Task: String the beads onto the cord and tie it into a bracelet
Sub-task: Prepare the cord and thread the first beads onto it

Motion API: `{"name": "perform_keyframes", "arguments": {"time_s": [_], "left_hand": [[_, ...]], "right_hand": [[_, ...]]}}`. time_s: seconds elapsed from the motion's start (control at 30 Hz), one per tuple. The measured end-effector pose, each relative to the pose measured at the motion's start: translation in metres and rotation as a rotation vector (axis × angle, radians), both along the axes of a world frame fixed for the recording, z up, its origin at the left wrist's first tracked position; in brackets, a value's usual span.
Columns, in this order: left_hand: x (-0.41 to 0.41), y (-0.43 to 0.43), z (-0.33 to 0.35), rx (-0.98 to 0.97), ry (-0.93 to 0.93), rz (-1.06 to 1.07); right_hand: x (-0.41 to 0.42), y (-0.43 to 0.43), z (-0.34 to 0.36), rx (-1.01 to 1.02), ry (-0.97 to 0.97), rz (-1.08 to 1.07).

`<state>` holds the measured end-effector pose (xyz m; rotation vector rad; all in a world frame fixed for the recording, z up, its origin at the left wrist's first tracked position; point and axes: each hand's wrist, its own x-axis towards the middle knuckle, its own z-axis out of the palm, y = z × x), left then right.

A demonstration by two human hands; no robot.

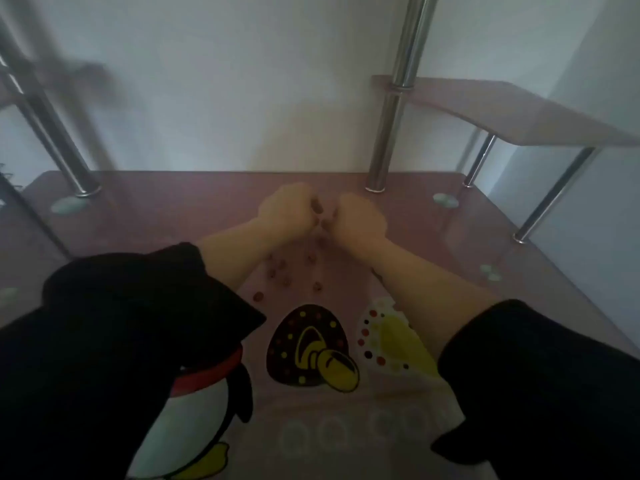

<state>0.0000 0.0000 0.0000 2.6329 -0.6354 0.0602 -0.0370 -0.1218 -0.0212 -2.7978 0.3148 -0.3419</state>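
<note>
up close, left hand (287, 209) and right hand (362, 218) are curled shut, fingers pinching small round reddish beads (317, 206) between them — cord too blurred to see; loose beads (280, 271) lie below on the glossy pink table (173, 202).

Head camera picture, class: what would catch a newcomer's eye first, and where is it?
Two hands, left hand and right hand, meet fist to fist over the middle of the pink table, with small dark beads showing between them. More loose beads lie scattered on the table just below the hands. Nearest the camera, a penguin picture sits bottom left.
</note>
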Motion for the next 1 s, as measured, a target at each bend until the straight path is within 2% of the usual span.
{"name": "perform_keyframes", "arguments": {"time_s": [0.33,0.5,0.7,1.0], "left_hand": [[0.013,0.007,-0.008,0.005,0.018,0.006],[0.014,0.011,-0.012,-0.005,-0.018,-0.034],[0.003,0.019,-0.002,0.020,-0.085,-0.189],[-0.028,0.045,0.019,0.027,-0.093,-0.118]], "right_hand": [[0.012,0.008,-0.004,0.010,0.007,-0.059],[0.011,0.008,-0.006,0.040,0.014,0.021],[0.003,0.014,0.005,0.106,-0.058,0.088],[-0.027,0.029,0.034,0.092,-0.033,0.230]]}}
